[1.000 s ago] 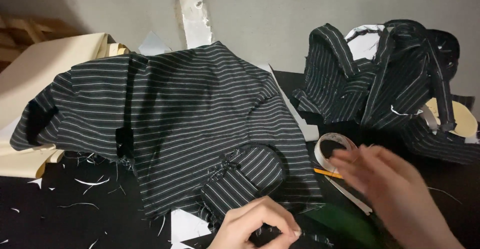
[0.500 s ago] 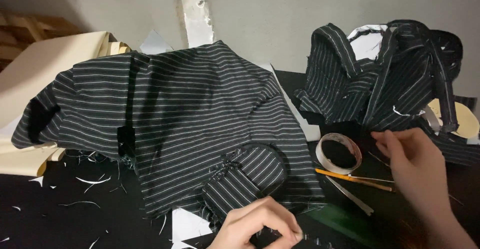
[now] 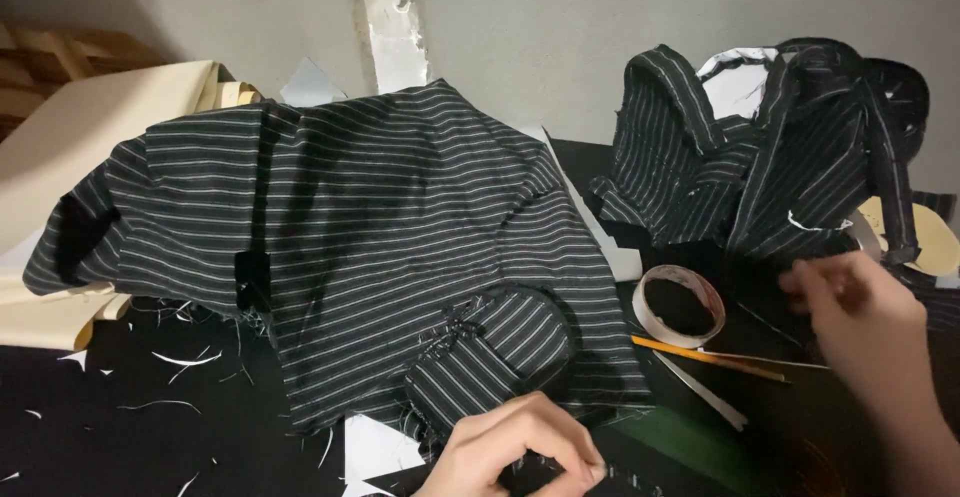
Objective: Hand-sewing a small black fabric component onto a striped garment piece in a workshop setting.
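my left fingers point(image 3: 560, 452) pinch the striped fabric point(image 3: 400, 247) edge below the tape roll point(image 3: 680, 305); my right hand point(image 3: 860, 322), blurred, grip unclear, hovers right of it. i should keep the edge flat.

Left hand point(image 3: 515, 447) rested curled at the near edge of the striped black fabric point(image 3: 400, 247) spread on the dark worktop point(image 3: 140, 437), while the blurred right hand point(image 3: 860, 312) hovered just right of the tape roll point(image 3: 681, 305) and orange pencil point(image 3: 705, 357), below a heap of striped pieces point(image 3: 770, 157).
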